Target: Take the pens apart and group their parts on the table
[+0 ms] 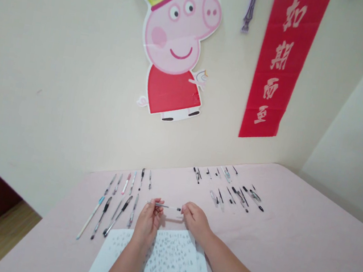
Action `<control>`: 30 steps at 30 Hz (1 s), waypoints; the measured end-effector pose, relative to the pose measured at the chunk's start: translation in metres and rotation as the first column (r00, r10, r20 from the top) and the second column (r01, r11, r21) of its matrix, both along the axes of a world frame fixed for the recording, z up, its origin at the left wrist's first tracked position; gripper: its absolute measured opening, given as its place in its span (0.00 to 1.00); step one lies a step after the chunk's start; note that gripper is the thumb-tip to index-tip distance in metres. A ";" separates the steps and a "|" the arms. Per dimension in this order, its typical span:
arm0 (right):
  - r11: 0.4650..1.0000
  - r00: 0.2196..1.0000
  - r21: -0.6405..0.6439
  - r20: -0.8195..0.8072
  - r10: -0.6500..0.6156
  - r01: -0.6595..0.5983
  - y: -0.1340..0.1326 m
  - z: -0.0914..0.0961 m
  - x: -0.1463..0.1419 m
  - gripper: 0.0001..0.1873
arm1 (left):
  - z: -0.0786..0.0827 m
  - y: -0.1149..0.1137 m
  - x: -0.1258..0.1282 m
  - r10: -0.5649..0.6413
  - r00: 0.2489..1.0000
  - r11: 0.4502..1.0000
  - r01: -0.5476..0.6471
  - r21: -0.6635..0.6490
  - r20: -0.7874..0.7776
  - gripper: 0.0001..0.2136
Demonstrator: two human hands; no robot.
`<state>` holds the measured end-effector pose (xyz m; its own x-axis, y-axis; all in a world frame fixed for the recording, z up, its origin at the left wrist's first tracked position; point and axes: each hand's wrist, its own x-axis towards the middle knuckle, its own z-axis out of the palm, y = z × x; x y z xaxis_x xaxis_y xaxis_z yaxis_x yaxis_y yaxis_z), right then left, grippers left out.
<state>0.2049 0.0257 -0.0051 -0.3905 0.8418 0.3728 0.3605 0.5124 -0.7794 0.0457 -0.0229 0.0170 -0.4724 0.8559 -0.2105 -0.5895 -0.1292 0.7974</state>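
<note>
A slim pen (171, 207) with a clear section and a dark end lies level above the table. My left hand (149, 221) pinches its left part between thumb and fingers, palm partly turned up. At the pen's dark right end is my right hand (196, 221), its fingers closed together. Whether those fingertips grip the pen's end or a small part beside it, I cannot tell. Both hands are just beyond the top edge of a sheet of paper (170, 260) covered in handwriting, and my forearms cross over it.
Several pens (101, 218) lie in two rows on the left of the pink-covered table (286, 258). Small groups of pen parts (240, 197), with caps and thin dark pieces, lie at the back right. The wall (72, 93) borders the table's far edge.
</note>
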 end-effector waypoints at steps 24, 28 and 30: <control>0.992 0.986 -0.002 -0.108 0.128 -0.129 -0.002 0.002 -0.004 0.17 | -0.003 -0.002 0.009 -0.190 0.980 0.978 0.195 -0.079 0.060 0.04; 0.990 0.980 -0.006 -0.142 0.138 -0.140 -0.004 0.008 -0.003 0.13 | 0.001 -0.002 0.011 -0.154 0.985 0.981 0.162 -0.104 0.080 0.04; 0.990 0.977 -0.014 -0.165 0.133 -0.138 -0.004 0.010 -0.003 0.12 | 0.001 -0.002 0.010 -0.143 0.986 0.982 0.152 -0.110 0.083 0.03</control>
<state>0.2019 0.0216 0.0044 -0.4371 0.7951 0.4205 0.1558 0.5274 -0.8352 0.0562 -0.0249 0.0175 -0.3221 0.8830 -0.3414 -0.6532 0.0537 0.7553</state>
